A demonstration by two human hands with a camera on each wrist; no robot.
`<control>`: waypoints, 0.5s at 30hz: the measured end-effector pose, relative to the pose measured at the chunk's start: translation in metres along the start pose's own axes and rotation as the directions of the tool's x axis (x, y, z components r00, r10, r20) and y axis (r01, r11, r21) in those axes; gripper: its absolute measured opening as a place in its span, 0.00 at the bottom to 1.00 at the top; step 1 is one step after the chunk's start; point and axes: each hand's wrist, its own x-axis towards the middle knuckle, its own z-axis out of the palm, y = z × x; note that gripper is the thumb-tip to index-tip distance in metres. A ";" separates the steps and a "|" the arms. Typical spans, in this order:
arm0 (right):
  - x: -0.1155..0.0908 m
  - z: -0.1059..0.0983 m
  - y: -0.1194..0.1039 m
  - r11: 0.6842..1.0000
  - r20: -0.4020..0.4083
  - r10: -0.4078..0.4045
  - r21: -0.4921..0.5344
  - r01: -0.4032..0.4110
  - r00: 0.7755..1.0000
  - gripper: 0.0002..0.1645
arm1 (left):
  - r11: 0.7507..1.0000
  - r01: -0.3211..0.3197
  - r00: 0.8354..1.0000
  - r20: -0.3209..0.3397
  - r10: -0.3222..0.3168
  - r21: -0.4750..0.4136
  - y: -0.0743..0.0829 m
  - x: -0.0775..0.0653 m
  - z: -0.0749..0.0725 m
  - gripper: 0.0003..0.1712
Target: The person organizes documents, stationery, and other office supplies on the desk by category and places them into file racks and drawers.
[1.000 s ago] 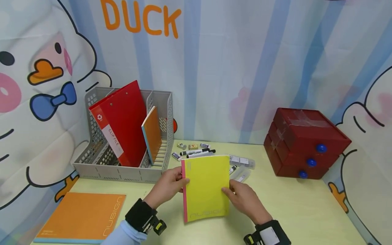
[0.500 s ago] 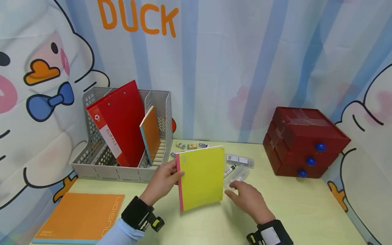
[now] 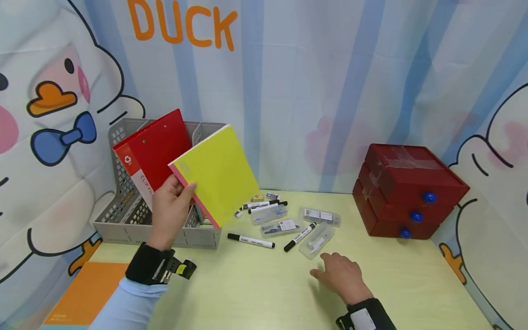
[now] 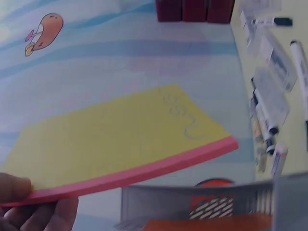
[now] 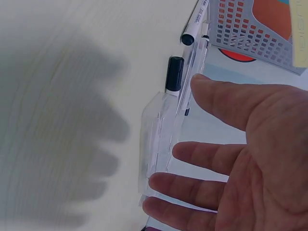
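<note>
My left hand [image 3: 169,208] pinches a yellow notebook [image 3: 218,172] by its pink spine, thumb on the cover and fingers behind. The notebook is held tilted in the air before the right part of a grey file rack [image 3: 165,236]. In the left wrist view the notebook's pink spine [image 4: 139,172] runs above the rack's compartment. A red clip file [image 3: 158,146] leans inside the rack, partly behind the hand. An orange notebook in the rack is mostly hidden in the head view. My right hand [image 3: 342,277] hovers over the table with fingers spread, holding nothing, near a clear plastic case [image 3: 316,240].
Several black-capped markers [image 3: 251,240], clear cases [image 3: 280,228] and small erasers [image 3: 257,198] lie mid-table. A dark red drawer box [image 3: 412,192] with blue knobs stands at the right. A large orange notebook [image 3: 86,293] lies at the front left. A printed curtain [image 3: 288,91] hangs behind.
My right hand has let go of the yellow notebook. My left hand has carried it up and left to the rack, tilting it and uncovering the markers and cases.
</note>
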 end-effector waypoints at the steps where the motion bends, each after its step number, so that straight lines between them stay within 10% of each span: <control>1: 0.000 0.000 0.000 1.000 0.005 0.004 -0.005 -0.004 1.000 0.33 | 0.999 -0.023 0.998 -0.050 0.024 0.023 0.002 0.002 -0.003 0.25; 8: 0.002 0.001 0.001 1.000 0.031 0.020 -0.022 -0.020 0.999 0.34 | 0.974 -0.065 0.941 -0.312 0.132 0.217 0.001 0.013 -0.014 0.25; 15: 0.002 0.003 0.001 1.000 0.043 0.018 0.000 -0.018 0.999 0.35 | 0.958 -0.040 0.931 -0.336 0.139 0.285 -0.014 0.024 -0.006 0.22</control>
